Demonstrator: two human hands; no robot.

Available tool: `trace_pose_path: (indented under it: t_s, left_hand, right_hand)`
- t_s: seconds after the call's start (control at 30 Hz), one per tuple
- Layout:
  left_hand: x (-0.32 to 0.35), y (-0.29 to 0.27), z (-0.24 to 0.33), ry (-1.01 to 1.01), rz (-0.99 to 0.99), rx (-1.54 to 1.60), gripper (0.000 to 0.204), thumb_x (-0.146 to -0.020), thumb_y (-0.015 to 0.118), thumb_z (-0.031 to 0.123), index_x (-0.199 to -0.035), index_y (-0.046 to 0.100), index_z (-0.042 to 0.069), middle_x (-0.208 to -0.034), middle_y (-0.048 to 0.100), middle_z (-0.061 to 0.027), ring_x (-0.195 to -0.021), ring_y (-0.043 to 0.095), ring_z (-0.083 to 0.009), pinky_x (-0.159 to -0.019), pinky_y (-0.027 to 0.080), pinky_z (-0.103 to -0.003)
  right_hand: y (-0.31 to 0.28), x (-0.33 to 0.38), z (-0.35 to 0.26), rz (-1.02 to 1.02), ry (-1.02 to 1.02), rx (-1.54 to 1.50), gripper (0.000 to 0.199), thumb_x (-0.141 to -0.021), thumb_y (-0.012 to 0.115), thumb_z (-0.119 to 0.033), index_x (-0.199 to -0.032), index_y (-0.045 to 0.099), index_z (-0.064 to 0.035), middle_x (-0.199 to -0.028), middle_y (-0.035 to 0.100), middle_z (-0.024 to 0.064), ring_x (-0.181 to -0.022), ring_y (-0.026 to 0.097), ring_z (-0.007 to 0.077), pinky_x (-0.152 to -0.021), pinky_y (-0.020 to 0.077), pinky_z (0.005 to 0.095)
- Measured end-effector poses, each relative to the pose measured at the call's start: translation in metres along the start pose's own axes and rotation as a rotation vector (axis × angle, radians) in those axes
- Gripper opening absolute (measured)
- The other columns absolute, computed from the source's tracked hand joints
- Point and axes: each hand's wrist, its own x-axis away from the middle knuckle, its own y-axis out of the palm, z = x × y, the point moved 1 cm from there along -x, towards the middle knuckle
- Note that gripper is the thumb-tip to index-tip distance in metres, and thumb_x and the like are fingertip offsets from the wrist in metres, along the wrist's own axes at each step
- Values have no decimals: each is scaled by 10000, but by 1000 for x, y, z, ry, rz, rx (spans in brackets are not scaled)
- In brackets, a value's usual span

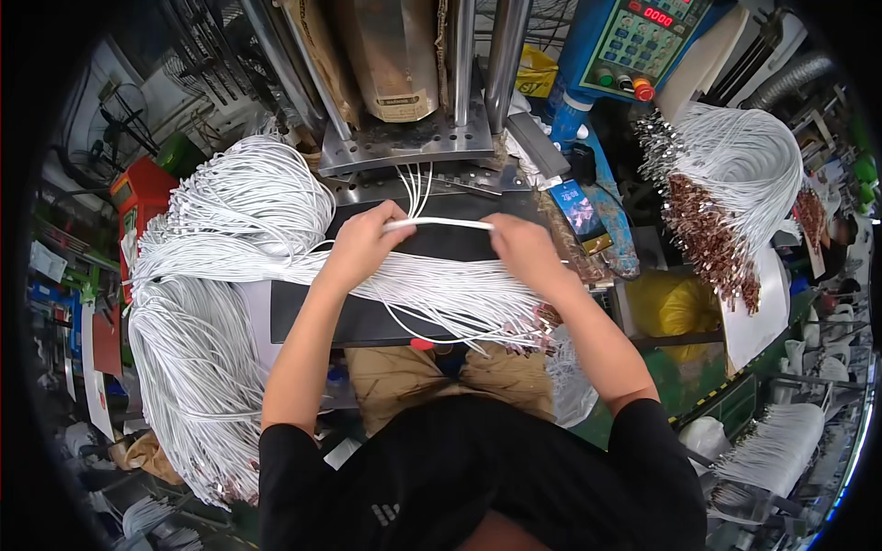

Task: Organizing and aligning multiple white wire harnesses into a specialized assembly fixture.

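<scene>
Left hand and right hand stretch white wires near the press plate.

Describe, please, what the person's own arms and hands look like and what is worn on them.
Both forearms are bare, under short black sleeves ending above the elbows. The left hand and right hand wear no gloves; no watch, ring or marking is visible.

We see a black T-shirt with short sleeves and a small white mark on its front, tan trousers below it, and bare forearms without watch or gloves.
</scene>
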Motion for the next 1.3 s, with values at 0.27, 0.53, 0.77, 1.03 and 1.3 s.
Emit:
trace_pose_path:
  t_s: [0.27,0.53,0.77,1.03,1.3]
  left_hand:
    - [4,21,-25,399,26,-350,166,-860,727,175,-928,699,27,-845,655,-100,-819,632,-303,-731,501,-401]
    - [12,-10,-12,103,97,51,177,-872,730,179,-892,684,10,-807,639,-122,-740,610,-267,-691,475,-361]
    - [-2,26,13,413,-13,-54,328,-939,669,333,-919,685,6,-799,677,-143,-696,616,-274,-662,465,-332]
    - [42,49,38,-238,-641,652,329,-1032,564,334,-1081,681,30,-735,570,40,-624,495,-86,-558,415,-258]
    - [30,85,34,-216,-560,914,274,-1054,520,258,-1138,643,28,-700,449,83,-562,340,-31,-494,248,-195]
  right_hand:
    - [7,2,-13,92,-227,142,232,-920,623,-152,-1135,677,-84,-1028,713,149,-956,676,365,-830,535,454]
    - [14,-5,-20,-33,-109,-25,266,-915,642,-191,-1155,657,-76,-1018,706,119,-967,676,346,-842,529,447]
    - [21,-5,-50,114,-350,-39,218,-889,646,-150,-1091,655,-69,-965,706,127,-914,684,334,-781,548,442]
    - [-19,8,-11,203,-311,423,66,-801,633,-87,-846,592,-61,-914,650,128,-946,645,263,-729,539,375]
    - [5,-23,33,341,-205,-359,227,-857,633,-114,-1071,687,-57,-949,672,102,-902,644,272,-776,539,380]
